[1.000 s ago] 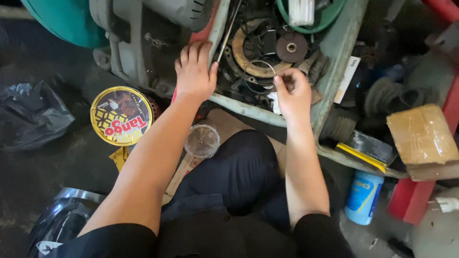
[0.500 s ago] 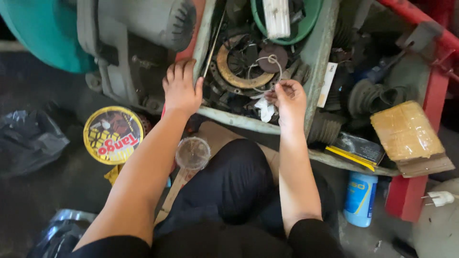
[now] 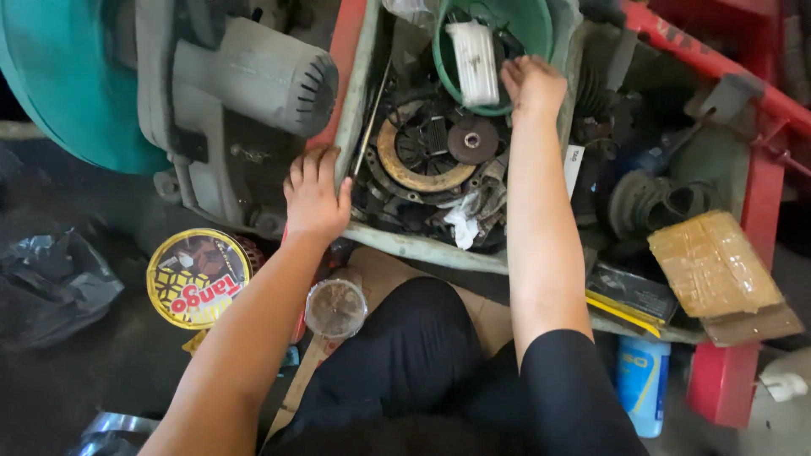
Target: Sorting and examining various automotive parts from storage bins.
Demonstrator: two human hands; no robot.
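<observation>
My left hand (image 3: 315, 194) rests flat on the near left corner of a grimy pale tray (image 3: 422, 247) full of metal parts. My right hand (image 3: 532, 84) reaches far into the tray, fingers curled at the rim of a green bucket (image 3: 532, 34) that holds a white ribbed part (image 3: 473, 61). Whether that hand grips anything is hidden. A round clutch plate (image 3: 427, 152) with a dark hub lies between my arms, with a crumpled white rag (image 3: 463, 226) near the tray's front edge.
A grey electric motor (image 3: 253, 76) and a teal drum (image 3: 63, 84) stand at left. On the floor are a round yellow tin (image 3: 197, 277), a clear plastic cup (image 3: 335, 308) and a black bag (image 3: 46, 283). Right: red frame (image 3: 743, 160), brown wrapped block (image 3: 714, 266), blue bottle (image 3: 642, 380).
My right hand has moved from the tray's near edge, by the white rag, up to the green bucket's rim. My left hand has stayed on the tray corner; the camera has come closer.
</observation>
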